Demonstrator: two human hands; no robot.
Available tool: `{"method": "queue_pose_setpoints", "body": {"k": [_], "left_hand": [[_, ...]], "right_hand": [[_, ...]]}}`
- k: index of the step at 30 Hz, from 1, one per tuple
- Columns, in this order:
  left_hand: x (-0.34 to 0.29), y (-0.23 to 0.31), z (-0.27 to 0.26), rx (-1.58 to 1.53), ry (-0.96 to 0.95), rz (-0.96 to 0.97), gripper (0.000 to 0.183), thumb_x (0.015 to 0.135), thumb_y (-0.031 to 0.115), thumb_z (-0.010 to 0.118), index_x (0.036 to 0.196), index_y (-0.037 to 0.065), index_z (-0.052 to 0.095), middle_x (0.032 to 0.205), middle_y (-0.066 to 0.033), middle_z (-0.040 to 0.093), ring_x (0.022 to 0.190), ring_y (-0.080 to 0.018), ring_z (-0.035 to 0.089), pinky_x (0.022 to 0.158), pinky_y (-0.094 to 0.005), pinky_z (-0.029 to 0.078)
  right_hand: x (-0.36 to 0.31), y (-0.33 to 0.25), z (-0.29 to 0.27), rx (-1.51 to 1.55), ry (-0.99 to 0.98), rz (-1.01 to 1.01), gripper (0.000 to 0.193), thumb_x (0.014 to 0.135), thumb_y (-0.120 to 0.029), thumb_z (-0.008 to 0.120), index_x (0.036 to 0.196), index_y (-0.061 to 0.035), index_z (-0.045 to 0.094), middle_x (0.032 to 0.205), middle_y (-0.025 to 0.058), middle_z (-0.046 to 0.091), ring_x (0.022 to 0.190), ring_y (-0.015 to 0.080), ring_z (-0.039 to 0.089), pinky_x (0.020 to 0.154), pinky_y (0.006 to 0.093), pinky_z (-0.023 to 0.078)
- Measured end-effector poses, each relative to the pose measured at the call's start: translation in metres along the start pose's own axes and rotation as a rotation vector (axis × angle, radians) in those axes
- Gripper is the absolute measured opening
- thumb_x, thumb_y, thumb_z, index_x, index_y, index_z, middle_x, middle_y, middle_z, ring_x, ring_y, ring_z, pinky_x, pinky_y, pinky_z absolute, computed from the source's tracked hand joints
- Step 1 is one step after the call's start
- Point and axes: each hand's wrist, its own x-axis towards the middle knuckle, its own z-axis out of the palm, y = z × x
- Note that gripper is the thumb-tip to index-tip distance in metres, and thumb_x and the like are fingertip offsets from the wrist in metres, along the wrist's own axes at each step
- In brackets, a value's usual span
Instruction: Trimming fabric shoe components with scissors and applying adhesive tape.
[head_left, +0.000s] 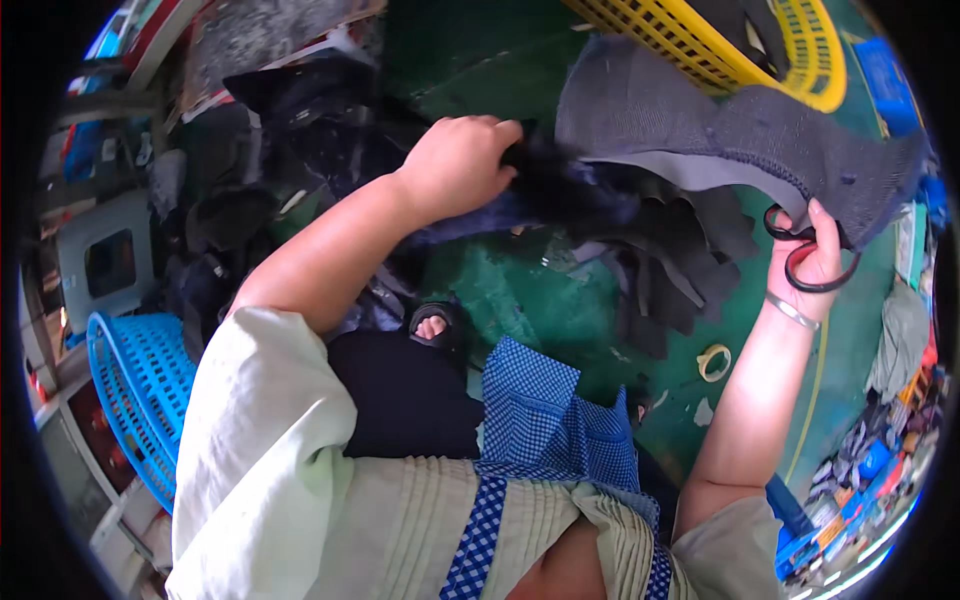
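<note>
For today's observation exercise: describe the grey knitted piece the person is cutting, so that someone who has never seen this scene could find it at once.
Start at the yellow plastic basket at the top of the picture. Just below it hangs a large grey knitted fabric piece, stretched between the left hand and the right hand, which holds black-handled scissors. Unlike the darker scraps below it, it is lighter grey and textured.

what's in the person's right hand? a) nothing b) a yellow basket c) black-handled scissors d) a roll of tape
c: the right hand has its fingers through the loops of black-handled scissors, right at the edge of the grey knit fabric piece; the tape ring lies on the green floor and the yellow basket sits apart, above.
</note>
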Motion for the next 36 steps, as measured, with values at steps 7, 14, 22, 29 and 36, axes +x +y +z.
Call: {"method": "queue_pose_setpoints", "body": {"k": [7,14,22,29,36], "left_hand": [[0.032,0.015,0.064,-0.385,-0.226,0.230,0.021,0.081,0.018,0.063,0.096,0.003,0.063,0.085,-0.0173,0.064,0.080,-0.0354,0.062,0.071,-0.0419,0.050],[0.032,0.012,0.061,-0.277,-0.167,0.323,0.018,0.080,0.011,0.063,0.095,0.003,0.064,0.086,-0.0162,0.065,0.080,-0.0353,0.061,0.071,-0.0414,0.050],[0.015,0.017,0.053,-0.293,-0.167,0.318,0.019,0.079,0.015,0.062,0.095,0.005,0.064,0.082,-0.0144,0.065,0.080,-0.0335,0.062,0.072,-0.0420,0.050],[-0.007,0.042,0.025,-0.170,0.006,0.154,0.014,0.079,0.015,0.062,0.086,0.005,0.058,0.068,-0.0169,0.060,0.065,-0.0363,0.061,0.057,-0.0444,0.049],[-0.015,0.087,-0.029,-0.292,0.311,0.591,0.023,0.067,0.013,0.074,0.077,0.007,0.055,0.064,-0.0046,0.053,0.054,-0.0262,0.054,0.050,-0.0359,0.043]], "right_hand": [[-0.041,0.068,-0.135,-0.148,0.769,0.438,0.037,0.083,-0.038,0.070,0.067,-0.0119,0.049,0.048,0.0013,0.048,0.035,0.0121,0.044,0.034,0.0253,0.035],[-0.135,0.100,-0.090,-0.505,-0.395,1.050,0.044,0.093,-0.049,0.050,0.086,-0.0058,0.056,0.071,0.0028,0.055,0.061,0.0111,0.052,0.056,0.0248,0.043],[-0.117,0.107,-0.037,-0.728,-0.413,1.046,0.049,0.090,-0.054,0.052,0.075,-0.0074,0.054,0.065,0.0012,0.051,0.055,0.0106,0.050,0.050,0.0255,0.042],[-0.125,0.104,0.004,-0.330,-0.352,0.994,0.055,0.089,-0.059,0.047,0.082,-0.0053,0.055,0.071,0.0057,0.059,0.059,0.0162,0.060,0.050,0.0276,0.047],[-0.096,0.059,0.093,-0.104,-0.267,0.504,0.008,0.074,-0.006,0.066,0.074,0.0005,0.062,0.067,0.0021,0.059,0.054,0.0115,0.054,0.051,0.0275,0.042]]}}
